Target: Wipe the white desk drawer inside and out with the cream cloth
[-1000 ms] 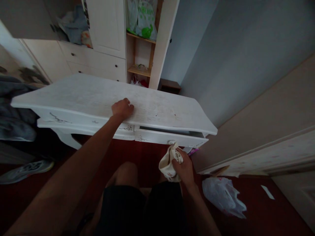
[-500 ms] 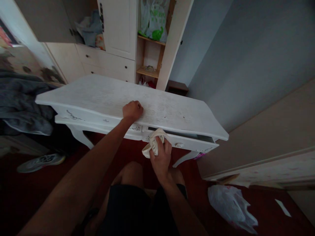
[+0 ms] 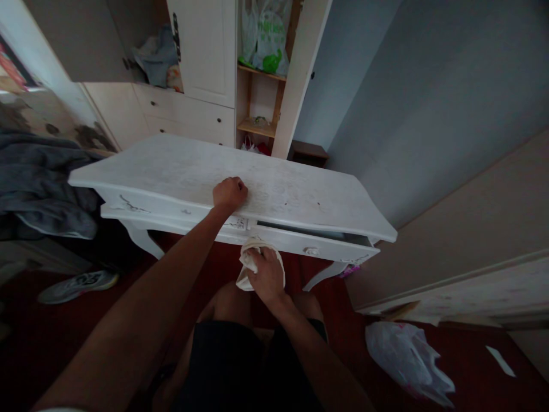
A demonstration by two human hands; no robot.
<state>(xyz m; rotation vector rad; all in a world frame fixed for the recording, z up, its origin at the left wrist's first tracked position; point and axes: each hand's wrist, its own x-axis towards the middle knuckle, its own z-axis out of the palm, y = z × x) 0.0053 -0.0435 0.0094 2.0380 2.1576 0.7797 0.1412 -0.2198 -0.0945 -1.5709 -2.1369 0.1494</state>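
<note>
My left hand (image 3: 230, 193) rests in a fist on the worn top of a white table (image 3: 180, 157), near its front edge; I see nothing in it. In my right hand (image 3: 268, 274) is a crumpled off-white cloth (image 3: 251, 260), gripped by the fingers and partly hidden by them. The cloth is at the table's front, just below the left end of a drawer (image 3: 330, 246). That drawer, with a carved knob (image 3: 311, 251), is pulled out a little. To its left, another drawer front (image 3: 171, 209) is closed.
Behind the table stands a white wardrobe (image 3: 208, 51) with open doors and plastic bags (image 3: 272, 43) on a shelf. Grey fabric (image 3: 43, 177) is heaped at the left, above a shoe (image 3: 79, 285). A white plastic bag (image 3: 405, 357) lies on the red floor at the right.
My right hand has moved left and slightly down with the cloth, away from the drawer's knob. My left fist keeps its place on the tabletop. The drawer looks the same.
</note>
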